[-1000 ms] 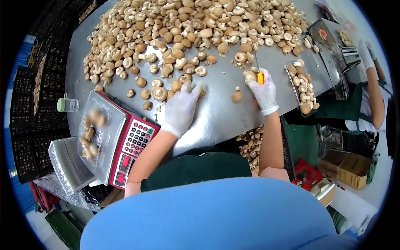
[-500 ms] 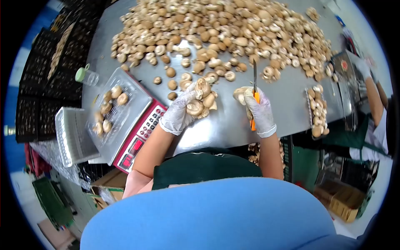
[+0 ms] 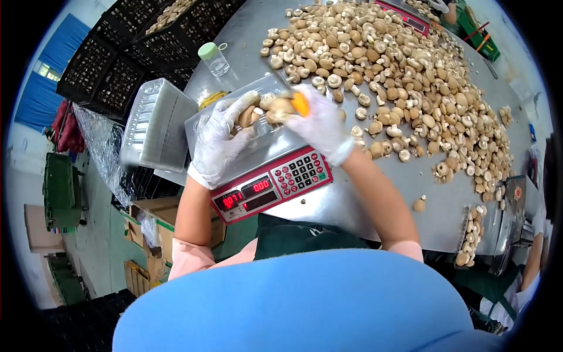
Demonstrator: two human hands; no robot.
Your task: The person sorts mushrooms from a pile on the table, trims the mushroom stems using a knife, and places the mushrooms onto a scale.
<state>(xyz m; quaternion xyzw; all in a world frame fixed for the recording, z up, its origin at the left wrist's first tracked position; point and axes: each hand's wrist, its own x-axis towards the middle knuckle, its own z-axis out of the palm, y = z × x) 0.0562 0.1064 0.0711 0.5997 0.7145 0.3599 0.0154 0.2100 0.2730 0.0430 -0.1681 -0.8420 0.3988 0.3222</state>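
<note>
Both my hands wear whitish gloves and are over a clear plastic tray (image 3: pixel 267 139) on a red-framed digital scale (image 3: pixel 271 186). Brown mushrooms (image 3: pixel 248 117) sit under the curled fingers of my left hand (image 3: pixel 218 138). My right hand (image 3: pixel 321 124) is closed around a knife with an orange handle (image 3: pixel 301 104); its blade is blurred. Another clump of mushrooms (image 3: pixel 278 109) is at the fingertips of that same hand, close to the left thumb. My hands hide much of the tray's contents. Red digits glow on the scale's display (image 3: pixel 255 188).
A large mushroom pile (image 3: pixel 404 76) covers the steel table (image 3: pixel 375 202). A green-lidded bottle (image 3: pixel 214 60) and stacked clear trays (image 3: pixel 157 126) stand by the scale. A filled mushroom tray (image 3: pixel 471 236) lies at right, near another person (image 3: pixel 516 287). Black crates (image 3: pixel 111 67) line the left.
My hands have moved left from the table's middle to over the scale, carrying the mushrooms and knife. The view has turned left, bringing the scale nearer the centre.
</note>
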